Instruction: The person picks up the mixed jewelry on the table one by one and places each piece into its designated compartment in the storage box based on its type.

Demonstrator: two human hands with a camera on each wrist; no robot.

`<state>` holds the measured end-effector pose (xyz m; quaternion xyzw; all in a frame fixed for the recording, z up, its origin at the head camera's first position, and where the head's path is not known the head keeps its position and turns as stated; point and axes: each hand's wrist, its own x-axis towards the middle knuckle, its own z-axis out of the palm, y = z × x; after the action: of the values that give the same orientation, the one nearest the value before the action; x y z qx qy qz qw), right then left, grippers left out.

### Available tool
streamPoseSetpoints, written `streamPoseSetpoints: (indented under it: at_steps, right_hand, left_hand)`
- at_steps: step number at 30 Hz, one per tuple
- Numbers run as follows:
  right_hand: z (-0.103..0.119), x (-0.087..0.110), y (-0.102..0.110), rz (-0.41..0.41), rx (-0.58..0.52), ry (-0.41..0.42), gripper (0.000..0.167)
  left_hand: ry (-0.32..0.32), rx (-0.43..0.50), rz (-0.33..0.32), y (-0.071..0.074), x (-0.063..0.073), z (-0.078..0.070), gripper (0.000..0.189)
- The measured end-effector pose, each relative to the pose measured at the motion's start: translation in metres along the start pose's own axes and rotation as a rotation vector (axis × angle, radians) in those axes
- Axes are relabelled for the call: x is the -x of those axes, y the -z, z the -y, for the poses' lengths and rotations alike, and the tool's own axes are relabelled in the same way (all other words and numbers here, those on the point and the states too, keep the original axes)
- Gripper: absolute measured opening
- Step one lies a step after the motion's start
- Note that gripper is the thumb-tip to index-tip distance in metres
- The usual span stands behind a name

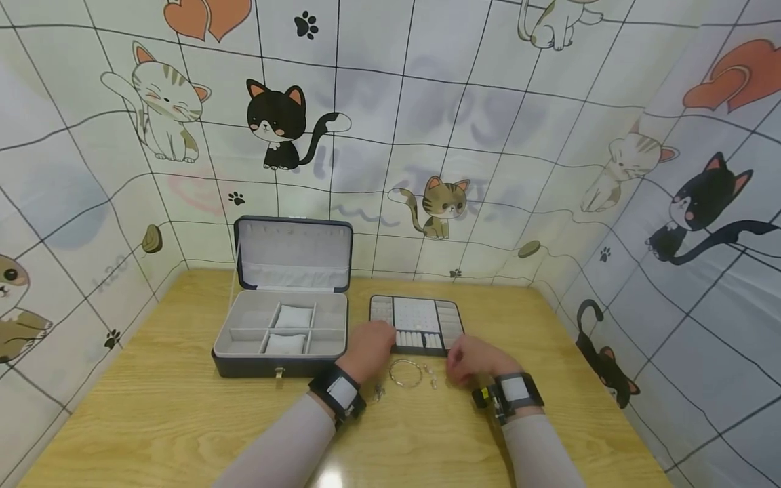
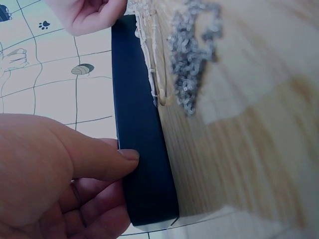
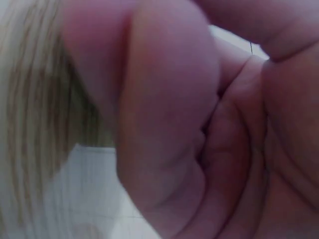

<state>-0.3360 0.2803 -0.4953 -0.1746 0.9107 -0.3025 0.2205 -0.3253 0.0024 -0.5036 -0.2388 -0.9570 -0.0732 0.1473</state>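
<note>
One tray face up on the table, to the right of the box. Dark along the sides, pale within, divided into sections. At the tray's front left, left hand: thumb pressed to the dark side, other fingers curled behind, tray pinched between. At the front right corner, right hand: fingers curled in tightly. Cannot tell whether gripping the tray or merely touching (right wrist view filled mostly with blurred fingers).

Between the hands, just in front of the tray: bracelet, thin and round, lying on the table. Just right of that, pale trinket, too small to tell further. Near the left wrist, chain, silver links bunched together, blurred.

Box with lid raised, clasp at the front. Inside, six pale compartments; in the middle pair, back cushion and front cushion, both white. Dark bands with white patches around both wrists, above pale sleeves. Behind and to both sides, cloth printed with cats, hearts and paws.
</note>
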Motion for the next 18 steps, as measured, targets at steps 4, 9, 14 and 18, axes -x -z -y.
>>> streamPoseSetpoints:
  at_steps: [4, 9, 14, 18]
  right_hand:
    - [0.004, 0.001, -0.001, -0.007, 0.038, -0.048, 0.012]
    - [0.009, 0.002, -0.002, 0.004, 0.036, -0.071, 0.012]
    - [0.014, 0.002, -0.002, 0.030, 0.008, -0.074, 0.014]
    - [0.018, 0.002, -0.005, 0.027, 0.037, -0.082, 0.015]
  left_hand:
    - [0.002, -0.005, 0.012, 0.000, 0.000, 0.000, 0.011]
    - [0.007, -0.006, 0.025, -0.001, -0.001, 0.001, 0.012]
    - [0.011, -0.005, 0.035, 0.000, -0.002, 0.001, 0.011]
    - [0.004, -0.014, 0.021, 0.000, -0.001, 0.001, 0.012]
